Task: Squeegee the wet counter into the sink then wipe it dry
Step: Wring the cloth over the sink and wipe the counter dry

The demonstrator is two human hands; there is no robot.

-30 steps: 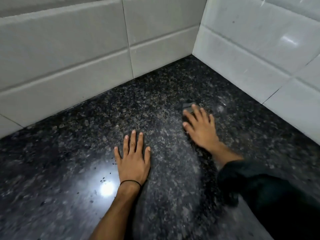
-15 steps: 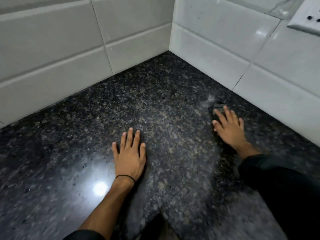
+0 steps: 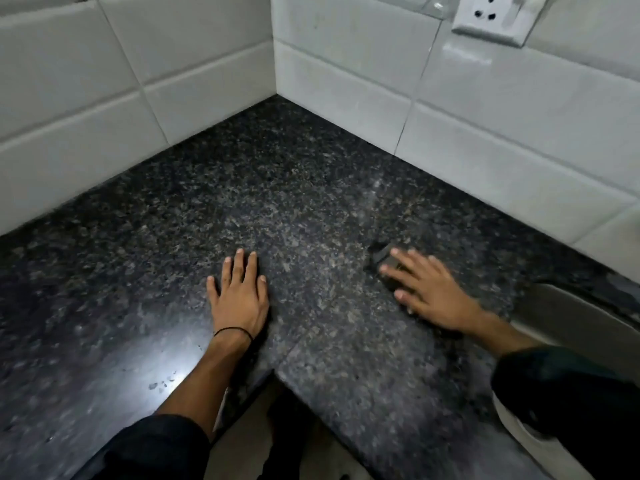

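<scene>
Wiping or squeegee step, hard to call which: my right hand (image 3: 433, 296) lies flat over a small dark pad-like thing (image 3: 384, 259), blurred, could be a cloth or a squeegee block, cannot tell. I judge it the push-toward-the-sink step, since the sink (image 3: 581, 327) rim shows just right of that hand and the counter (image 3: 311, 209) has a duller smeared band running from the wall corner (image 3: 275, 95) down toward the hand. Right fingers (image 3: 412, 258) spread and extended, pressing down on the pad, not curled round it; the pad peeks out on the corner side of the fingertips. Left hand (image 3: 240, 299) flat on the counter, well apart from the pad, on the side away from the sink; fingers (image 3: 239, 268) straight and close together, palm down, holding nothing, just bracing me. A few water droplets (image 3: 161, 382) sit in the light glare near my left forearm, far from the sink, so that side is not dry yet. Next move, as I judge: keep even downward pressure and carry the pad on over the sink rim, then come back for the wet patch by the left arm. Socket (image 3: 491, 15) on the wall above the sink side, keep water off it.
</scene>
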